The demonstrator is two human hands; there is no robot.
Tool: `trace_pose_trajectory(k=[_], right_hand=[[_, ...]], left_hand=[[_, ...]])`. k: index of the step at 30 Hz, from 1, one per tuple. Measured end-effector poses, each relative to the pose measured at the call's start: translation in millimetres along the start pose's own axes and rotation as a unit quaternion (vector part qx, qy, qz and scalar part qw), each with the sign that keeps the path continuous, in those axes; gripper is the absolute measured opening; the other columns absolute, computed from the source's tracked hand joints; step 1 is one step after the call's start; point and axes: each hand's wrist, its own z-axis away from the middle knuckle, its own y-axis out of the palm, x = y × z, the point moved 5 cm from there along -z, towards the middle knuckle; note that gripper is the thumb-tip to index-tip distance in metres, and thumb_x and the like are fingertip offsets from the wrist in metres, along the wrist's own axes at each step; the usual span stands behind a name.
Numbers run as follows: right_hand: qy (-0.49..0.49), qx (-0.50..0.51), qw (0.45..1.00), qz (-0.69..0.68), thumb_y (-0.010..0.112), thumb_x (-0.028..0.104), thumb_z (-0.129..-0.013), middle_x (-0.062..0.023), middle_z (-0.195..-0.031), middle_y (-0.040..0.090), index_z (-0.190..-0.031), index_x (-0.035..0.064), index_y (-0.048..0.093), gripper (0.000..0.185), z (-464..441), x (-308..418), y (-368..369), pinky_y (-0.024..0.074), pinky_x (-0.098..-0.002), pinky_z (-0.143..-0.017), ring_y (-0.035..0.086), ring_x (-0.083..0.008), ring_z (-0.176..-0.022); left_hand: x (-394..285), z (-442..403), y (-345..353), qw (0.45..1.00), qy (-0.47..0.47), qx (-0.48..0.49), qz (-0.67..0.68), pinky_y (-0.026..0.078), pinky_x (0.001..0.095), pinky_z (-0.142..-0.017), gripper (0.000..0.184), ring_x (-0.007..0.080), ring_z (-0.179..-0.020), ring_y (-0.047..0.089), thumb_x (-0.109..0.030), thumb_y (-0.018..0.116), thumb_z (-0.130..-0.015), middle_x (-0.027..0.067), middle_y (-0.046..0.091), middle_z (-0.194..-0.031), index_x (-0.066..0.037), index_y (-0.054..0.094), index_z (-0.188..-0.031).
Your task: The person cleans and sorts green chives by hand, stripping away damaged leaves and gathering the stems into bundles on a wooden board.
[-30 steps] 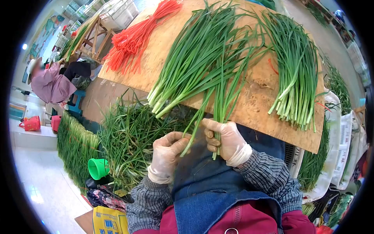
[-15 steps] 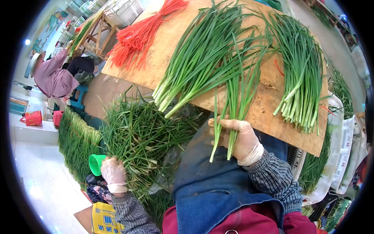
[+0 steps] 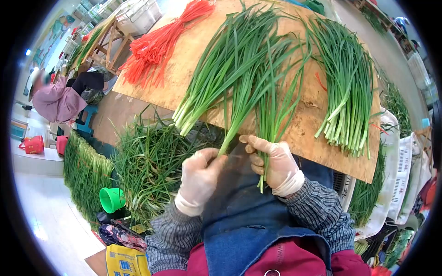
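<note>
Can't read a single label cleanly from my end of the feed, tbh. Down and left of the left fingers (image 3: 217, 162) I've got a yellow bag (image 3: 126, 261) with a blocky blue logo and blue Chinese-looking characters, too warped to make out. Right of the right fingers (image 3: 264, 145), a near crate (image 3: 348, 189) and a farther crate (image 3: 400, 177) both carry small dark characters, also unreadable.

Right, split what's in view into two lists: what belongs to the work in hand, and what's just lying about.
Seemingly part of the work:
- stalks in the left hand
- thin bunch in the right hand
- left pile, right pile
- board
- red strips, probably

Probably lying about:
- yellow bag
- red bag
</note>
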Motion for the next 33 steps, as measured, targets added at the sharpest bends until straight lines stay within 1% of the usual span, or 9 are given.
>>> trace_pose_trajectory(k=[4,6,9,10,12,18,24,28,33], right_hand=[[-0.014,-0.035,0.998,0.040,0.062,0.015,-0.081,-0.0013,-0.072,0.054,-0.099,-0.0026,0.059,0.026,2,-6,2,0.0295,-0.0194,-0.042,0.040,-0.0057,-0.048],[-0.013,-0.022,0.999,0.037,0.063,0.012,-0.079,-0.0030,-0.074,0.056,-0.101,-0.0026,0.059,0.026,1,-6,1,0.0297,-0.0190,-0.041,0.039,-0.0053,-0.046],[-0.014,0.017,1.000,0.007,0.062,0.010,-0.079,-0.0047,-0.077,0.058,-0.103,-0.0030,0.058,0.027,0,-6,-5,0.0301,-0.0185,-0.040,0.038,-0.0046,-0.045],[-0.009,0.028,1.000,-0.001,0.062,0.010,-0.080,-0.0052,-0.078,0.059,-0.103,-0.0031,0.058,0.028,-1,-7,-7,0.0303,-0.0183,-0.040,0.038,-0.0043,-0.045],[0.003,0.050,0.999,-0.018,0.060,0.010,-0.080,-0.0063,-0.080,0.060,-0.105,-0.0034,0.057,0.028,-3,-12,-10,0.0309,-0.0179,-0.041,0.039,-0.0038,-0.045],[0.006,0.012,1.000,-0.010,0.060,0.009,-0.080,-0.0060,-0.078,0.060,-0.106,-0.0034,0.056,0.029,0,-10,-8,0.0333,-0.0186,-0.043,0.039,-0.0052,-0.045],[-0.008,-0.006,1.000,-0.022,0.060,0.011,-0.078,-0.0085,-0.085,0.061,-0.106,-0.0072,0.054,0.034,-1,-7,-20,0.0440,-0.0216,-0.055,0.056,-0.0109,-0.064],[0.021,0.000,0.997,-0.077,0.056,0.012,-0.079,-0.0105,-0.088,0.061,-0.107,-0.0064,0.051,0.034,0,-9,-16,0.0514,-0.0343,-0.067,0.059,-0.0178,-0.073],[0.024,0.025,0.993,-0.114,0.055,0.009,-0.082,-0.0038,-0.072,0.051,-0.099,-0.0037,0.053,0.021,-2,-9,-11,0.0431,-0.0269,-0.050,0.048,-0.0114,-0.057]], left_hand=[[-37,36,16,0.918,0.305,-0.113,-0.227,0.044,0.0328,-0.052,0.012,0.0246,-0.057,0.056,0.000,0.066,-0.069,0.0113,0.057,-0.066,-0.001,0.060,-0.079],[-35,45,26,0.914,0.296,-0.061,-0.270,0.045,0.0326,-0.054,0.020,0.0234,-0.061,0.057,0.000,0.066,-0.068,0.0108,0.058,-0.073,-0.003,0.058,-0.087],[-4,30,29,0.991,0.004,0.107,0.077,0.046,0.0225,-0.063,0.031,0.0107,-0.071,0.058,-0.005,0.066,-0.074,0.0096,0.064,-0.085,0.004,0.056,-0.102],[0,35,32,0.938,-0.164,0.164,0.259,0.046,0.0214,-0.065,0.031,0.0123,-0.071,0.058,-0.004,0.063,-0.076,0.0096,0.063,-0.083,0.006,0.055,-0.104],[0,30,31,0.886,-0.204,0.217,0.355,0.046,0.0212,-0.061,0.030,0.0115,-0.068,0.058,-0.006,0.060,-0.079,0.0099,0.063,-0.083,0.007,0.054,-0.105],[-5,25,22,0.987,-0.042,0.003,0.153,0.043,0.0201,-0.048,0.014,0.0096,-0.055,0.055,-0.008,0.058,-0.082,0.0093,0.064,-0.076,0.003,0.060,-0.090],[35,49,-87,0.894,0.028,-0.399,0.201,0.042,0.0234,-0.054,0.019,0.0103,-0.060,0.055,-0.019,0.050,-0.091,0.0073,0.063,-0.077,-0.003,0.060,-0.090],[58,35,-69,0.889,0.095,-0.261,-0.363,0.048,0.0309,-0.066,0.022,0.0217,-0.068,0.060,-0.019,0.060,-0.083,0.0123,0.064,-0.079,0.001,0.063,-0.091],[13,-12,-4,0.991,0.031,-0.104,-0.075,0.049,0.0277,-0.071,0.024,0.0195,-0.078,0.062,-0.015,0.058,-0.082,0.0156,0.065,-0.087,0.005,0.062,-0.095]])
